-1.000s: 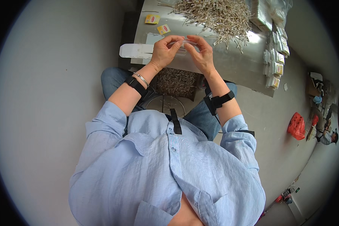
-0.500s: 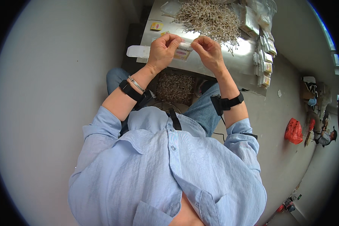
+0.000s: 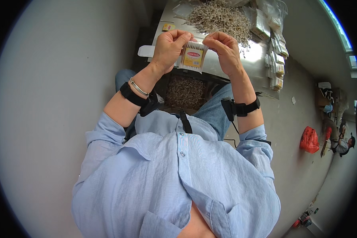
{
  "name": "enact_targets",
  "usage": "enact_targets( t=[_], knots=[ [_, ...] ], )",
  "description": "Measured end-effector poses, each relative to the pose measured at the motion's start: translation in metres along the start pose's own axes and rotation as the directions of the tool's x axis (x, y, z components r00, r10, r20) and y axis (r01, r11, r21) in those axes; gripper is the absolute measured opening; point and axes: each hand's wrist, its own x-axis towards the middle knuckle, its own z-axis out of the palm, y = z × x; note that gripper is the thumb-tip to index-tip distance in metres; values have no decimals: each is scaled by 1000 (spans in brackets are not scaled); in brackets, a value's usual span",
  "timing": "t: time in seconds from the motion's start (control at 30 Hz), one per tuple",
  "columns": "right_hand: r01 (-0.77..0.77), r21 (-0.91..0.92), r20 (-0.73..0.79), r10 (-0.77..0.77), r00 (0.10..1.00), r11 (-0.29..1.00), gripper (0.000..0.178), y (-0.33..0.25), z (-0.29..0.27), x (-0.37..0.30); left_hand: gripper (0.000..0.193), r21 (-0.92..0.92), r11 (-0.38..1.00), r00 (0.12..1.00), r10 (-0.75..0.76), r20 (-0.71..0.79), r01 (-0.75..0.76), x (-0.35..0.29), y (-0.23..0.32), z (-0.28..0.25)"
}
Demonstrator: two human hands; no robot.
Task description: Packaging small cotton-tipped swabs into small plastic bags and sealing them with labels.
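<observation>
Between my hands hangs a small clear bag of cotton swabs [image 3: 192, 65] with a yellow label card inside, its swab tips showing in rows along the top and bottom. My left hand [image 3: 169, 49] pinches the bag's upper left corner between thumb and fingers. At the upper right corner, my right hand [image 3: 227, 51] grips it the same way. The bag is held up over the near edge of the metal table [image 3: 248, 73]. Behind it lies a big heap of loose cotton swabs [image 3: 218, 18]. A small yellow card stack [image 3: 168, 27] sits beyond my left hand.
Filled swab packs [image 3: 278, 65] line the table's right side, near clear plastic bags [image 3: 275, 14]. A white flap [image 3: 146, 50] sticks out at the left edge. More swabs [image 3: 184, 91] lie below the table. A red bag [image 3: 309, 139] and another person [image 3: 341, 144] are far right.
The bag has come up closer and now hangs more upright, so its label and swabs face me plainly. Both hands keep hold of its top corners.
</observation>
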Motion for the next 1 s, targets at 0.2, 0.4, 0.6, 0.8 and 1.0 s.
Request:
enact_targets(
  t=[0.2, 0.4, 0.6, 0.8, 1.0],
  knots=[
    [-154, 168, -32, 162, 986, 974, 22, -15, 1, -4, 19, -31, 997, 998, -69, -12, 69, -4, 19, 7],
    [-148, -81, -48, 144, 988, 986, 28, -39, 14, 1, 19, -33, 997, 998, -64, -11, 64, -9, 27, 9],
    [-123, -150, 44, 131, 990, 981, 21, -36, 10, 6, 18, -69, 997, 999, -43, 29, 45, -10, 27, 8],
    [-163, -47, 29, 164, 986, 986, 18, -33, 8, 5, 19, -137, 984, 993, -113, 35, 117, -9, 28, 11],
    [-220, 259, 38, 217, 975, 941, 15, -20, -2, -2, 29, -352, 914, 976, -155, 154, 200, -9, 28, 3]
  ],
)
